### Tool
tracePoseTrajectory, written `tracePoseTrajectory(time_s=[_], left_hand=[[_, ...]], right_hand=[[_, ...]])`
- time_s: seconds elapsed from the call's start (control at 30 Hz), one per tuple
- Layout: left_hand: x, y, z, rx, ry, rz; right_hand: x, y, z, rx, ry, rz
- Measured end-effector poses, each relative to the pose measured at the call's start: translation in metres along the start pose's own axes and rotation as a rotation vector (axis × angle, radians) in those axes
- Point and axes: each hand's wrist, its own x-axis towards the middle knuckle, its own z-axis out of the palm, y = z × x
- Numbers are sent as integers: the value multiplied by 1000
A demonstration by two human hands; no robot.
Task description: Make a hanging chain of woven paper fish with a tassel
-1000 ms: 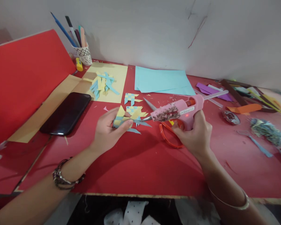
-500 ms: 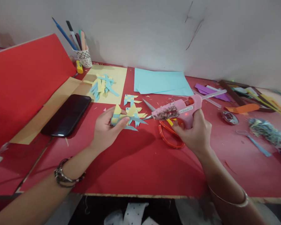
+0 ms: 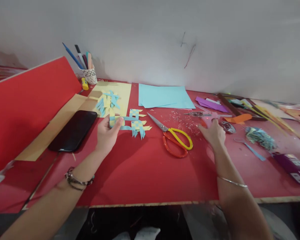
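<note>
My left hand (image 3: 107,134) pinches a woven blue and yellow paper strip piece (image 3: 114,120) between thumb and fingers; its loose blue ends point right. Just beyond those ends lie two similar woven paper fish, one nearer (image 3: 138,126) and one farther back (image 3: 134,113). Over on the right, my right hand (image 3: 215,135) is closed around the handle of a pink hot glue gun (image 3: 209,117), whose nozzle points left, low over the table. Between my hands rest scissors (image 3: 167,130) with one red and one yellow handle, blades slightly apart.
Blue paper sheets (image 3: 165,96) lie at the back, near a pile of cut strips (image 3: 107,102) on yellow paper. A black phone (image 3: 73,130), a pen cup (image 3: 90,76) and a red board (image 3: 32,113) stand left. A thread bundle (image 3: 260,137) and purple box (image 3: 291,168) are right.
My right hand has carried the glue gun away from the woven piece, rightward and down towards the table, uncovering the scissors. My left hand keeps hold of the paper piece. The view has shifted.
</note>
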Motion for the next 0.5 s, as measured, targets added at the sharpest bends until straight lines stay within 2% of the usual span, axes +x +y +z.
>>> tracePoseTrajectory(time_s=[0.1, 0.27, 0.33, 0.37, 0.47, 0.5], left_hand=[[2, -2, 0, -57, 35, -55], [5, -3, 2, -182, 113, -134], [6, -3, 2, -219, 135, -149], [7, -3, 3, -235, 141, -153], [9, -2, 3, -261, 160, -164], [9, -2, 3, -264, 169, -165]], right_hand=[[-2, 1, -2, -161, -136, 125], [-15, -26, -28, -218, -24, 107], [-27, -49, -36, -174, -1, -19], [-35, -63, -37, -102, -50, -152], [-60, -111, -26, 146, -389, -636], [-67, -126, -19, 150, -414, -708]])
